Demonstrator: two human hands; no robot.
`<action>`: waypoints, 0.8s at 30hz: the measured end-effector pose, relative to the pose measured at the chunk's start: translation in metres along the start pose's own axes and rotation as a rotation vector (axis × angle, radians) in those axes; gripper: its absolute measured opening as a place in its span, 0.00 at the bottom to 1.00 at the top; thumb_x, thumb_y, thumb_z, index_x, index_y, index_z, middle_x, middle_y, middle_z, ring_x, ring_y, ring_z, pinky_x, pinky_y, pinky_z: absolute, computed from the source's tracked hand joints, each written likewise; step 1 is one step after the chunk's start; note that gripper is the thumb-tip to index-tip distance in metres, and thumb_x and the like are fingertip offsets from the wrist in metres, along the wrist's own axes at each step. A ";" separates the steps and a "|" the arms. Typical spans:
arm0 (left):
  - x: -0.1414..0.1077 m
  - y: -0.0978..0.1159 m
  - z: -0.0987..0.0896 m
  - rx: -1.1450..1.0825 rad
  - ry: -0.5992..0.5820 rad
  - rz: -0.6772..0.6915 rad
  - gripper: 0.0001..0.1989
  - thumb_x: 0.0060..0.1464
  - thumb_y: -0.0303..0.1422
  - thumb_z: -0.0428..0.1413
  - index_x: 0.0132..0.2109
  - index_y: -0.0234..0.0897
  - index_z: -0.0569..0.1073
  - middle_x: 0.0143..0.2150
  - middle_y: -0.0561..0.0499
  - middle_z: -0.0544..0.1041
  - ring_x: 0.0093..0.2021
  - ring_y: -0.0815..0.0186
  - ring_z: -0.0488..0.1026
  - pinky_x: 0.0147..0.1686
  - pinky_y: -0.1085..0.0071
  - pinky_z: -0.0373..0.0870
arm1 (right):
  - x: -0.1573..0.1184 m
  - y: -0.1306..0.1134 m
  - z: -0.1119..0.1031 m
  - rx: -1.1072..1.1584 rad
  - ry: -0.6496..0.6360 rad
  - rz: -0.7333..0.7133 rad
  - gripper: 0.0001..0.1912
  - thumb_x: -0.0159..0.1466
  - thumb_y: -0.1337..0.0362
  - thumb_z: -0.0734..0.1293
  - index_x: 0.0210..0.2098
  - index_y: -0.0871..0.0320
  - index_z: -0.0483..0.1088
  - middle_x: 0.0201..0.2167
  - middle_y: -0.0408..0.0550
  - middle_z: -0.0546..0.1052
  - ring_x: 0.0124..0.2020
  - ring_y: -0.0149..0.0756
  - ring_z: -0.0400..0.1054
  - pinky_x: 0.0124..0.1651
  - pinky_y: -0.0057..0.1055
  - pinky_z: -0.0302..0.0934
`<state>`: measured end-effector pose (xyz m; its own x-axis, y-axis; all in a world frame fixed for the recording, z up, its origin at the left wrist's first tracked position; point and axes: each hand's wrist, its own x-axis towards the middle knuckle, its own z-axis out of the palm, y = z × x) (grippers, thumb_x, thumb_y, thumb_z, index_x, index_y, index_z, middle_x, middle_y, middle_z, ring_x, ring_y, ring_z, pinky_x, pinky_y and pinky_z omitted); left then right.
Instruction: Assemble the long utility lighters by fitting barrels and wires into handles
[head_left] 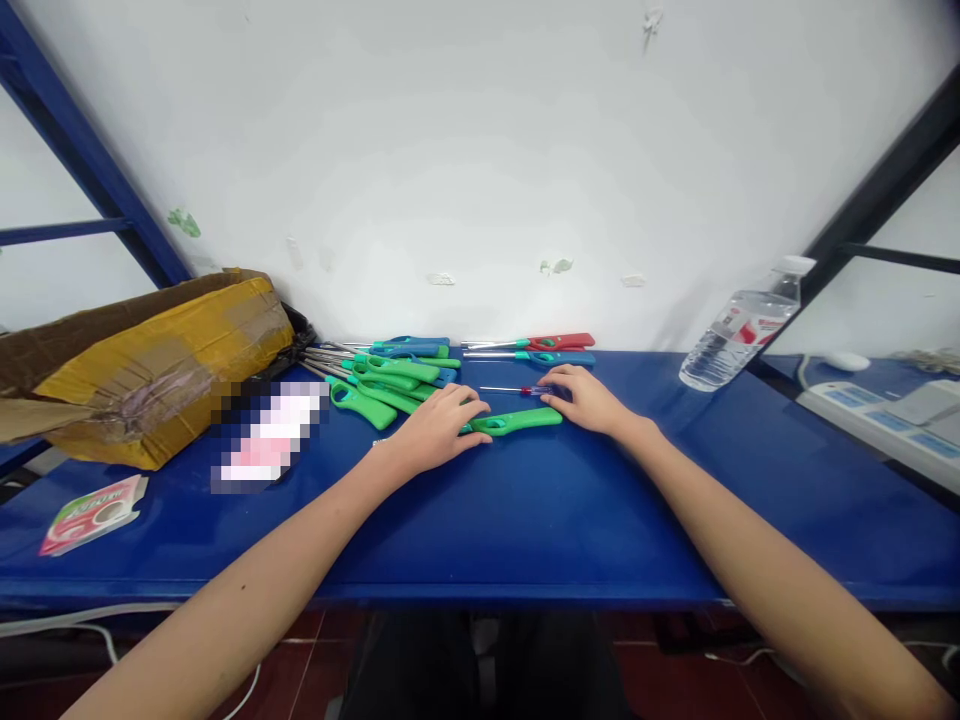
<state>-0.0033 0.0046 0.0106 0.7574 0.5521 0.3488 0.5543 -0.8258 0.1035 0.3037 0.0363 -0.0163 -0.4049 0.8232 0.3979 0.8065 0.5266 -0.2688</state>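
A green lighter [531, 419] lies crosswise on the blue table, its handle pointing right. My left hand [442, 428] is closed around its front end, thumb and fingers on either side, and hides the metal tube. Just behind it, a small screwdriver [527, 390] with a red and clear handle points left. My right hand [581, 398] has its fingers closed on the screwdriver's handle end, near the green lighter's tail. To the left of my left hand is a pile of green and blue lighters [394, 372]. A red lighter [562, 342] and a blue lighter [561, 358] lie by the wall.
A taped cardboard box [172, 370] stands at the left, with a blurred flat object [271, 435] and a printed packet [96, 514] in front. At the right are a leaning water bottle [739, 335] and a white power strip [885, 425]. The table's front edge [525, 592] is near me.
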 end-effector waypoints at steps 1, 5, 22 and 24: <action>0.000 0.001 -0.001 -0.012 -0.001 0.003 0.14 0.62 0.40 0.59 0.50 0.36 0.72 0.49 0.44 0.73 0.51 0.56 0.69 0.53 0.60 0.66 | 0.001 0.001 0.001 0.010 0.005 -0.007 0.14 0.66 0.59 0.65 0.47 0.55 0.77 0.49 0.57 0.77 0.52 0.51 0.70 0.56 0.50 0.64; 0.001 0.007 -0.003 -0.050 -0.018 0.006 0.10 0.62 0.37 0.59 0.43 0.36 0.71 0.46 0.46 0.73 0.49 0.57 0.70 0.50 0.62 0.67 | 0.002 0.000 0.002 0.066 0.007 -0.016 0.12 0.66 0.60 0.65 0.44 0.56 0.78 0.45 0.55 0.78 0.49 0.48 0.72 0.54 0.48 0.66; 0.003 0.010 0.004 0.028 -0.007 -0.040 0.14 0.71 0.33 0.43 0.50 0.34 0.71 0.40 0.44 0.77 0.43 0.57 0.74 0.48 0.61 0.69 | 0.009 0.001 -0.012 0.701 0.234 0.393 0.18 0.52 0.50 0.76 0.35 0.57 0.78 0.31 0.49 0.81 0.33 0.41 0.75 0.40 0.39 0.69; 0.004 0.008 0.008 0.012 0.042 -0.037 0.13 0.70 0.32 0.43 0.49 0.35 0.72 0.40 0.45 0.77 0.44 0.58 0.74 0.51 0.60 0.69 | 0.011 -0.001 -0.014 0.836 0.289 0.454 0.21 0.49 0.49 0.78 0.35 0.57 0.78 0.30 0.47 0.80 0.32 0.37 0.74 0.35 0.34 0.68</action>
<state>0.0069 0.0011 0.0051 0.7212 0.5768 0.3836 0.5861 -0.8033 0.1059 0.3047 0.0417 0.0005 0.0769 0.9590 0.2728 0.2508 0.2462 -0.9362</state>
